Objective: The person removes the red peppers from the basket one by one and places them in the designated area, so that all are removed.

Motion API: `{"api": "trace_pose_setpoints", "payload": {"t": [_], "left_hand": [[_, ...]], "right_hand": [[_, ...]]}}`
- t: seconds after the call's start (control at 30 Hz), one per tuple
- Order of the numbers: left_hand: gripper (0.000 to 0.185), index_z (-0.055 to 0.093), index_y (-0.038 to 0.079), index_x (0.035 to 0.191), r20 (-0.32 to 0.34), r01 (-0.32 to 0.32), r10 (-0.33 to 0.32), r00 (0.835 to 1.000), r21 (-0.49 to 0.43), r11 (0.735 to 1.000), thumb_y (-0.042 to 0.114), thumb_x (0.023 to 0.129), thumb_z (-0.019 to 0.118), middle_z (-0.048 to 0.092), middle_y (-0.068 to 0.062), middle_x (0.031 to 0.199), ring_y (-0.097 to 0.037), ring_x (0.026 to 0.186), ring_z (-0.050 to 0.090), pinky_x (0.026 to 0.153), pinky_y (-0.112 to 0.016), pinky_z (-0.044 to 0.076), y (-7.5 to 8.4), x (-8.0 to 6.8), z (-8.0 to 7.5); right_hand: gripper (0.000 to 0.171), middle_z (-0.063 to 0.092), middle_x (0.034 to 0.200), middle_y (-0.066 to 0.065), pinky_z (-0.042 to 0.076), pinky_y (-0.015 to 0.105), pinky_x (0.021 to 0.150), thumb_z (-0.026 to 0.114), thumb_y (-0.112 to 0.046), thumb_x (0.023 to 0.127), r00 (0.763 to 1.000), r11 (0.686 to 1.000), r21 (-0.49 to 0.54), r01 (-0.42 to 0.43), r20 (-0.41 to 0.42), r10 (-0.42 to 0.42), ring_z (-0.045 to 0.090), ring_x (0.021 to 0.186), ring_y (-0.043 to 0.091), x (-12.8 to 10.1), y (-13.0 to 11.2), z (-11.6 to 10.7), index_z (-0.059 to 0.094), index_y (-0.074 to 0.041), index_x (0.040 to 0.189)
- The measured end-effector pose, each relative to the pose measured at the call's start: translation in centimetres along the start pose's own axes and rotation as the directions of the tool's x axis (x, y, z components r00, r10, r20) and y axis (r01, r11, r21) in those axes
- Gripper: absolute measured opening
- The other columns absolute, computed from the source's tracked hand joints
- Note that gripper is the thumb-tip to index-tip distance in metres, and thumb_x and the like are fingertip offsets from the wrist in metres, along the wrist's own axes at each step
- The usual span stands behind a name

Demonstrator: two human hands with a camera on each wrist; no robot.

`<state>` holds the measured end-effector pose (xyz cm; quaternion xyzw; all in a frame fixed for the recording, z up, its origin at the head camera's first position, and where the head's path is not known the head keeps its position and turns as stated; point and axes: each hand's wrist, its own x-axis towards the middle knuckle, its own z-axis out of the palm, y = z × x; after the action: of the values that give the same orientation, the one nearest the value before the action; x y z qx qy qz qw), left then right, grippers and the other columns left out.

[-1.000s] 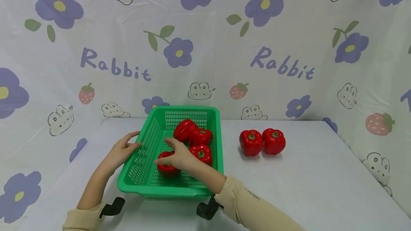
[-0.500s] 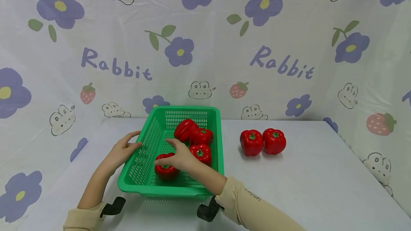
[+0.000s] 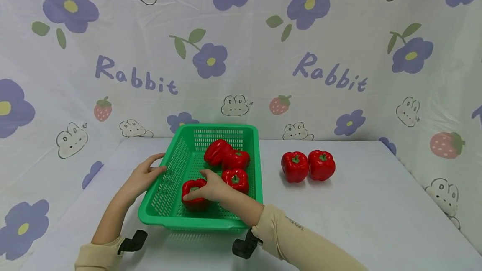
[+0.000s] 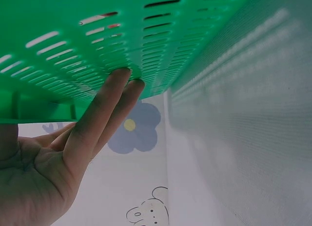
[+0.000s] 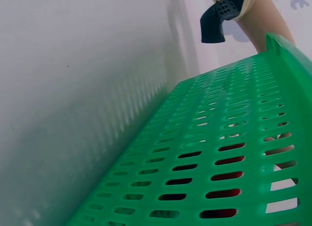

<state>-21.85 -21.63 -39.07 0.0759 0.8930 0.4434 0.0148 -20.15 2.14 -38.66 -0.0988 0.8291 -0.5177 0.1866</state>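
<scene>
The right hand reaches into the green basket with fingers curled over the nearest red pepper, gripping it at the basket's 7 o'clock corner. The left hand presses straight fingers against the basket's left wall. Peppers counted — four in the basket, two on the bench at 3 o'clock.
</scene>
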Motion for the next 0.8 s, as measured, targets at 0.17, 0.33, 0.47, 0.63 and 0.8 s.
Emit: {"api": "trace_pose_setpoints", "payload": {"t": [0.17, 0.33, 0.47, 0.63, 0.8], "left_hand": [[0.06, 0.025, 0.004, 0.153, -0.001, -0.005, 0.005, 1.0, 0.001, 1.0, 0.027, 0.103, 0.048, 0.065, -0.031, 0.116, -0.023, 0.089, 0.071, 0.076, -0.035, 0.057, 0.06, -0.06, -0.01], [0.06, 0.025, 0.004, 0.153, 0.002, -0.001, 0.001, 1.0, 0.0, 1.0, 0.027, 0.103, 0.048, 0.066, -0.03, 0.115, -0.021, 0.087, 0.071, 0.075, -0.032, 0.056, 0.1, -0.08, -0.04], [0.06, 0.024, 0.003, 0.153, 0.008, -0.001, 0.001, 1.0, -0.007, 1.0, 0.028, 0.103, 0.047, 0.066, -0.03, 0.114, -0.018, 0.084, 0.07, 0.073, -0.03, 0.055, 0.26, -0.15, -0.07], [0.061, 0.024, 0.003, 0.154, 0.011, 0.002, -0.002, 1.0, -0.003, 1.0, 0.028, 0.103, 0.047, 0.066, -0.03, 0.115, -0.017, 0.085, 0.07, 0.073, -0.03, 0.055, 0.34, -0.27, -0.06], [0.061, 0.024, 0.003, 0.154, 0.01, -0.001, 0.001, 1.0, 0.001, 1.0, 0.029, 0.103, 0.047, 0.064, -0.031, 0.117, -0.019, 0.087, 0.07, 0.075, -0.032, 0.055, 0.3, -0.23, -0.02]], "right_hand": [[0.086, 0.051, 0.137, 0.016, 0.048, 0.05, 0.099, 0.084, -0.023, 0.075, 0.999, 0.998, -0.035, -0.052, 0.005, 0.053, 0.048, 0.124, 0.031, -0.06, 0.07, 0.08, 0.039, -0.006, 0.146], [0.084, 0.054, 0.129, 0.014, 0.049, 0.046, 0.096, 0.086, -0.018, 0.073, 0.997, 0.996, -0.043, -0.074, 0.001, 0.074, 0.05, 0.117, 0.029, -0.04, 0.14, 0.13, 0.042, -0.004, 0.143], [0.08, 0.056, 0.123, 0.012, 0.051, 0.043, 0.093, 0.087, -0.016, 0.072, 0.997, 0.996, -0.042, -0.073, -0.006, 0.073, 0.051, 0.112, 0.027, 0.03, 0.21, 0.11, 0.046, -0.003, 0.139], [0.078, 0.058, 0.119, 0.011, 0.052, 0.041, 0.09, 0.088, -0.017, 0.071, 0.999, 0.996, -0.073, -0.049, -0.014, 0.048, 0.053, 0.107, 0.024, 0.13, 0.3, 0.12, 0.048, -0.002, 0.137], [0.075, 0.059, 0.117, 0.012, 0.053, 0.041, 0.088, 0.088, -0.017, 0.071, 0.999, 0.996, -0.085, -0.025, -0.029, 0.023, 0.055, 0.104, 0.024, 0.01, 0.28, 0.05, 0.051, -0.001, 0.134]]}}
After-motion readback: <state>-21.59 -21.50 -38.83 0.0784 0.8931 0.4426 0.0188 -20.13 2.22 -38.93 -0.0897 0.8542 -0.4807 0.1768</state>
